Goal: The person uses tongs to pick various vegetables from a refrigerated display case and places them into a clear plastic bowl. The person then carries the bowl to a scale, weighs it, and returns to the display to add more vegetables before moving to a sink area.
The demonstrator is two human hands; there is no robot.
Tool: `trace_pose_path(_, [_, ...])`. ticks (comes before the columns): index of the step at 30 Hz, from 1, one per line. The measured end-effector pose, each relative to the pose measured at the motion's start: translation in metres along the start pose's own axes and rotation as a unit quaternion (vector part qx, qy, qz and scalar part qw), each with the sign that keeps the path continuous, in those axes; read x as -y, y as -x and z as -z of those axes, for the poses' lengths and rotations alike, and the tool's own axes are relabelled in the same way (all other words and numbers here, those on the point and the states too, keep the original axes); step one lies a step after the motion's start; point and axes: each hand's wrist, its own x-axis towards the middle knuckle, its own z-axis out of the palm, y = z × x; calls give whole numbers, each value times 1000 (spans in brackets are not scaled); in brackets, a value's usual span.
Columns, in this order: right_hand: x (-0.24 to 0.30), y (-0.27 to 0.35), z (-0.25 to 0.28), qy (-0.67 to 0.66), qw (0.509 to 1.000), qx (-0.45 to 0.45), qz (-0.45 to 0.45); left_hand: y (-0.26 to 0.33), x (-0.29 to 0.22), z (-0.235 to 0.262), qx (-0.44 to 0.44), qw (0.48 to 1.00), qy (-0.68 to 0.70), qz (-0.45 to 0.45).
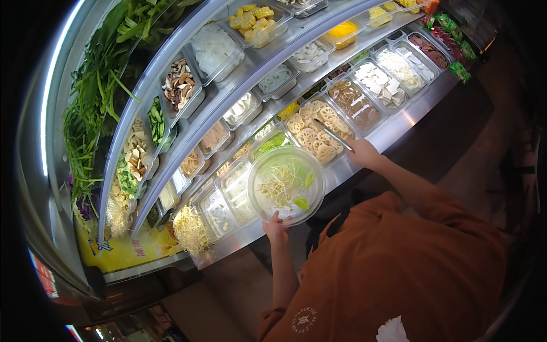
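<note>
My left hand (276, 228) grips the near rim of a clear round plastic bowl (320, 196), fingers curled at its edge. Bean sprouts (279, 185) and some pieces of green leaf (301, 202) lie in the bowl. My right hand (364, 154) is closed around metal tongs (335, 136). Their tips reach over a tray of lotus root slices (307, 137); whether they pinch a slice I cannot tell. The bowl hangs over the counter's front trays, partly covering a tray of green leaves (273, 143).
Front-row trays hold brown noodles in liquid (356, 105), white tofu-like pieces (379, 82) and shredded white food (399, 68). Curved shelf edges (211, 105) rise behind, with mushrooms (179, 85) and corn (253, 24). Leafy greens (94, 108) fill the far left; a sprout heap (192, 229) sits at the counter's left end.
</note>
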Motion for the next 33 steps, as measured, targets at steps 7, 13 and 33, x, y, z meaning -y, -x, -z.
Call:
trace_pose_path(7, [-7,66,60,-432,879,132,-153,-6,12,-37,37,999,7,12])
trace_pose_path(13, [-53,63,25,-50,992,27,-109,1,5,-43,47,999,5,16])
trace_pose_path(33, [-61,83,44,-485,829,15,-279,-45,-25,-79,111,994,-6,0])
